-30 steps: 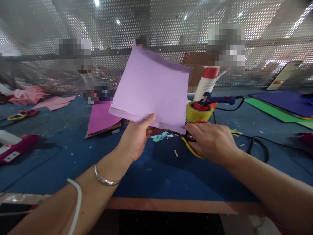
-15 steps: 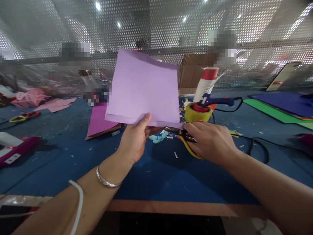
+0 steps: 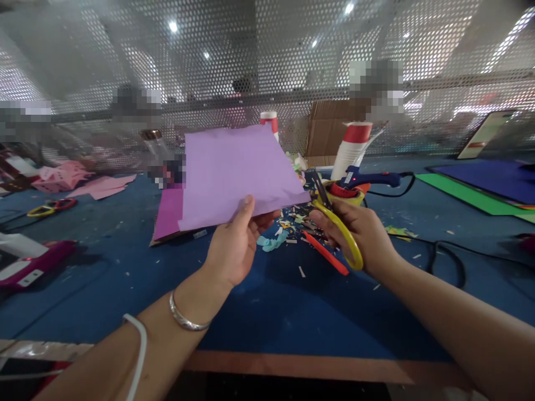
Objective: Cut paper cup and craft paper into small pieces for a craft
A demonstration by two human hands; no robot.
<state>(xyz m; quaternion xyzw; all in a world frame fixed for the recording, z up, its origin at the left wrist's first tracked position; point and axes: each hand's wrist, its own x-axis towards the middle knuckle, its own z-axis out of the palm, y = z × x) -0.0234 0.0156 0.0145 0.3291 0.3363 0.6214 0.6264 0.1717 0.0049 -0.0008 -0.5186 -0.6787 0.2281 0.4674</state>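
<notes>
My left hand (image 3: pixel 236 242) is closed on the near edge of a light purple sheet of paper (image 3: pixel 234 172), thumb on top and fingers beneath. The sheet is held tilted above the table. In my right hand (image 3: pixel 355 223) is a pair of scissors (image 3: pixel 340 225) with a yellow handle loop and dark blades. The blades point up and away, just right of the sheet's corner. Below the hands lie a red-orange stick-like piece (image 3: pixel 326 253), a crumpled light blue scrap (image 3: pixel 272 241) and many small paper bits (image 3: pixel 292 220).
A blue glue gun (image 3: pixel 371 177) rests on a yellow tape roll (image 3: pixel 361 196), beside stacked white cups (image 3: pixel 351 150). Magenta card (image 3: pixel 169 214) lies behind the left hand. Farther left are other scissors (image 3: pixel 52 208) and a power strip (image 3: pixel 39 267). Coloured sheets (image 3: pixel 480 189) and a black cable (image 3: pixel 451 250) lie right.
The scissors have come away from the sheet's near edge and turned upward in my right hand. The sheet has tipped lower and flatter. The red-orange piece now shows on the table.
</notes>
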